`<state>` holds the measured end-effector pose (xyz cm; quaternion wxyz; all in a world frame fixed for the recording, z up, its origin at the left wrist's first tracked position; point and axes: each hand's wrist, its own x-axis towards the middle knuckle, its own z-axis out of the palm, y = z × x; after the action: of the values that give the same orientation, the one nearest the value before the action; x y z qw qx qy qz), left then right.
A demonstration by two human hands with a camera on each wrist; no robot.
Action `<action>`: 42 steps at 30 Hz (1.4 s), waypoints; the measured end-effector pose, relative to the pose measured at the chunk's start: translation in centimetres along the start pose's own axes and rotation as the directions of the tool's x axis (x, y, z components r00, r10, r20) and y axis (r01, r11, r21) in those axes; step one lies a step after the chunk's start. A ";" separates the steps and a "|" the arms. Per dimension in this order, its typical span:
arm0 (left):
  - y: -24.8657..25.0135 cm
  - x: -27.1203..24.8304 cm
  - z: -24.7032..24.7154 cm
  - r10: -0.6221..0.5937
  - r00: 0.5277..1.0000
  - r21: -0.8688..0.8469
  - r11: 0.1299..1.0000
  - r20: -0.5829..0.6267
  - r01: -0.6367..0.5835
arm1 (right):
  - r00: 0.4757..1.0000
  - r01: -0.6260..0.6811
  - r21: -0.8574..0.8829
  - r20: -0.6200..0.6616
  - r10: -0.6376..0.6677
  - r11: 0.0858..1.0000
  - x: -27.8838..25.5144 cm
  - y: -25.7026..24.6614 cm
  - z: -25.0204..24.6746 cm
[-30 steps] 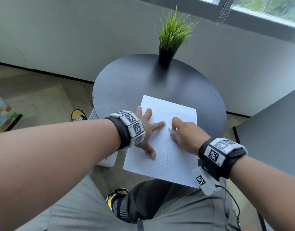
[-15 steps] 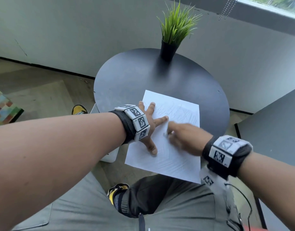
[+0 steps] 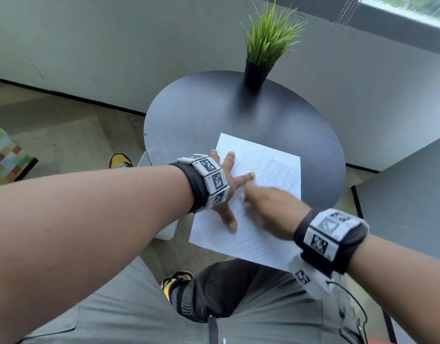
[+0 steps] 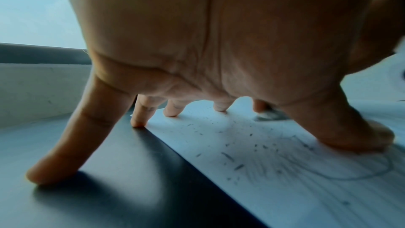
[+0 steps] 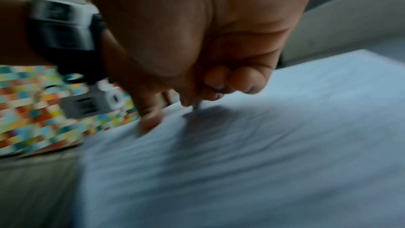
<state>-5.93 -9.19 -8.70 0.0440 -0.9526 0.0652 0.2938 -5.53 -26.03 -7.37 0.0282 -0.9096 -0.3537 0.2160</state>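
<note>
A white sheet of paper (image 3: 271, 170) with faint pencil marks lies on the near half of a round black table (image 3: 201, 115), and its near edge overhangs the rim. My left hand (image 3: 232, 189) is splayed, fingertips pressing the sheet's left part; in the left wrist view the little finger (image 4: 65, 145) stands on the bare table beside the paper (image 4: 285, 188), which is strewn with dark crumbs. My right hand (image 3: 258, 202), blurred by motion, pinches a small eraser (image 5: 196, 105) against the paper (image 5: 263, 145), just right of my left index finger.
A grass plant in a black pot (image 3: 255, 73) stands at the table's far edge by the wall. A grey surface (image 3: 407, 194) lies to the right, and a colourful checked object (image 3: 5, 157) sits on the floor at left. My knees and a yellow shoe (image 3: 121, 161) are below.
My right hand has slid left across the sheet toward my left index finger and is now blurred. The left hand keeps its splayed press on the paper.
</note>
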 end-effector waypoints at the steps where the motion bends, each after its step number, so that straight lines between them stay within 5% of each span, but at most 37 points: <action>1: 0.0 0.0 0.0 0.001 1.000 0.001 1.000 0.001 -0.001 | 0.995 0.084 0.014 0.050 -0.084 0.996 -0.5 -0.5 0.5; 3: 0.0 0.0 0.0 0.005 1.000 0.003 1.000 -0.004 -0.005 | 0.997 0.027 0.020 0.067 -0.028 0.999 0.0 0.9 -0.4; 6: -0.1 0.1 0.0 0.002 1.000 0.002 1.000 -0.009 -0.002 | 0.967 -0.234 0.039 -0.099 0.236 0.972 1.5 3.6 -1.7; 11: 0.0 0.2 0.0 0.002 1.000 0.022 1.000 -0.015 -0.002 | 0.990 0.109 0.024 0.083 -0.110 0.994 -1.1 0.4 0.4; 15: 0.1 0.2 -0.2 0.001 1.000 0.011 1.000 -0.009 -0.001 | 0.981 -0.173 0.010 -0.088 0.174 0.985 0.4 3.6 -1.5; 20: 0.2 0.2 -0.3 -0.006 1.000 0.045 0.999 -0.016 0.006 | 0.992 0.100 0.027 0.076 -0.102 0.995 -1.4 0.5 0.8; 24: 0.2 0.1 -0.3 0.000 1.000 0.054 0.999 -0.029 0.002 | 0.968 -0.242 0.098 -0.050 0.248 0.965 0.4 3.9 -1.5; 26: 0.1 0.2 -0.2 0.001 0.999 0.056 0.998 -0.033 0.001 | 0.978 -0.199 0.079 -0.049 0.203 0.977 0.1 2.8 -1.2; 29: 0.1 0.4 -0.1 -0.001 1.000 0.053 0.999 -0.023 0.002 | 0.994 0.046 0.070 0.093 -0.053 0.996 -1.4 0.0 0.6; 31: 0.2 0.4 -0.1 -0.003 1.000 0.049 0.999 -0.015 0.004 | 0.996 -0.028 0.080 0.085 0.021 0.996 -0.7 1.5 -0.3; 34: 0.1 0.3 -0.1 0.000 1.000 0.037 0.999 -0.021 0.001 | 0.953 -0.285 0.151 -0.064 0.297 0.947 0.7 4.3 -1.5; 39: 0.1 0.4 -0.1 0.001 1.000 0.038 0.999 -0.007 0.000 | 0.998 0.009 0.085 0.069 -0.015 0.996 -1.1 -0.1 0.4; 42: 0.0 0.2 -0.4 0.001 1.000 0.051 0.999 -0.001 -0.001 | 0.982 -0.190 0.125 0.016 0.190 0.974 0.1 2.8 -1.0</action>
<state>-5.59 -9.22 -8.47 0.0681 -0.9513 0.0731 0.2915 -3.32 -27.97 -7.10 0.0642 -0.9352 -0.2508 0.2415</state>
